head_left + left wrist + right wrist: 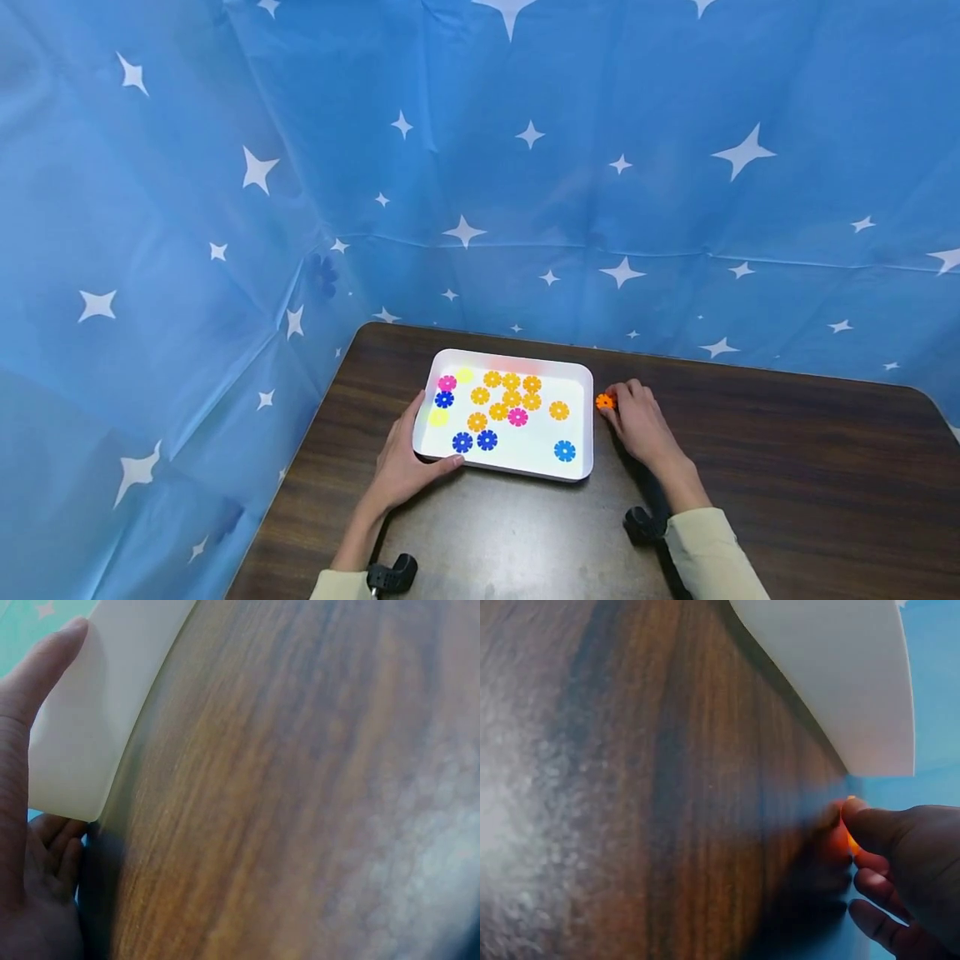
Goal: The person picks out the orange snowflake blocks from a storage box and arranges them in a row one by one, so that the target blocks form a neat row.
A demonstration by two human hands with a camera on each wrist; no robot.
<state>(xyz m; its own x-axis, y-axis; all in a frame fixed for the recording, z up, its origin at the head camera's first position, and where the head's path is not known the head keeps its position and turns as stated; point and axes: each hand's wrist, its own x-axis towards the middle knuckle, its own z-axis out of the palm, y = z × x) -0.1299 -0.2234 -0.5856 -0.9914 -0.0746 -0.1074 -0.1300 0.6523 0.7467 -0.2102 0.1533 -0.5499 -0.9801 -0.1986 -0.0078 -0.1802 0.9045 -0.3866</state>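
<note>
A white tray (578,471) holds several flower-shaped notched plastic discs, orange-yellow, dark blue, pink and pale yellow, plus a light blue disc (565,451) near its front right. My left hand (401,467) holds the tray at its front left corner, thumb along the front wall and fingers along the left side. In the left wrist view the thumb (52,664) lies against the white wall. Just outside the tray's right side, my right hand (641,425) pinches an orange notched disc (604,402) between thumb and fingers. Most of that disc is hidden in the right wrist view.
The tray stands on a dark wood-grain table (810,467). Behind and to the left hangs a blue cloth (562,192) with white stars, close to the table's back edge. Black wrist devices (393,575) are strapped at both wrists.
</note>
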